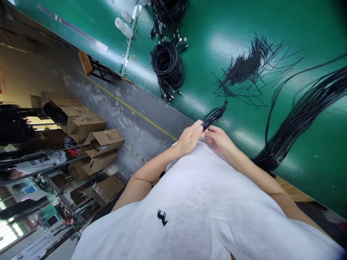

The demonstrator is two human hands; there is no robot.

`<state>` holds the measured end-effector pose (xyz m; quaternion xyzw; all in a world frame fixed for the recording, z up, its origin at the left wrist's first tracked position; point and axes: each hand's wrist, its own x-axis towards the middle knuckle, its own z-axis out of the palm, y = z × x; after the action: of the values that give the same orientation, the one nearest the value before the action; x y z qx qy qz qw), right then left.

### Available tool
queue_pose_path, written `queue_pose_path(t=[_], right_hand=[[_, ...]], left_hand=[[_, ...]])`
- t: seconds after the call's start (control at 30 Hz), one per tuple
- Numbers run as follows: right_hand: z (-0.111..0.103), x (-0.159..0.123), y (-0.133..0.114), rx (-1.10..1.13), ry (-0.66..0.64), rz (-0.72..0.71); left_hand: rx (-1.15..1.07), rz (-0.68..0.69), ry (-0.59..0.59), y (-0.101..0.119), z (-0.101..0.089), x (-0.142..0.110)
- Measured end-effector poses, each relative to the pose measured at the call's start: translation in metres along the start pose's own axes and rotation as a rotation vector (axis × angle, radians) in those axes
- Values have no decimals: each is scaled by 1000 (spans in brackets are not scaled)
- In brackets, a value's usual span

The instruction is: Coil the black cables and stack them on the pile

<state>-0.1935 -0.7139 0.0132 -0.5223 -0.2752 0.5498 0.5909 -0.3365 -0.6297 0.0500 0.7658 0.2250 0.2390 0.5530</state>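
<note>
Close to my body, at the table's edge, I have a small black cable bundle point(214, 116), looped and pinched narrow. My left hand point(188, 139) is closed around its near end. From the other side, the bent fingers of my right hand point(219, 138) press together against that same end. Their tips are partly hidden, so whether they also pinch a tie is unclear. The bundle's far end points toward a loose pile of short black ties point(245, 66) on the green table point(217, 21).
Coiled USB cables point(166, 65) lie on the table to the left, with more coils point(170, 9) behind. White cylinders point(124, 28) stand near a table seam. A thick bunch of long black cables point(300, 119) spreads at right. Cardboard boxes point(105, 141) stand across the aisle.
</note>
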Motion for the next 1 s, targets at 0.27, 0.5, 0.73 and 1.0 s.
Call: queue_pose_path(t=[0.27, 0.5, 0.73, 1.0], right_hand=[[37, 7, -13, -145, 79, -446], [41, -12, 4, -1066, 149, -929], [35, -20, -23, -1730, 26, -1438], [44, -24, -51, -2097, -283, -1617]], left_hand=[[-330, 96, -21, -25, -17, -16], [-109, 82, 35, -32, -29, -43], [-66, 1, 50, -29, -23, -43], [-342, -112, -82, -27, -35, -40]])
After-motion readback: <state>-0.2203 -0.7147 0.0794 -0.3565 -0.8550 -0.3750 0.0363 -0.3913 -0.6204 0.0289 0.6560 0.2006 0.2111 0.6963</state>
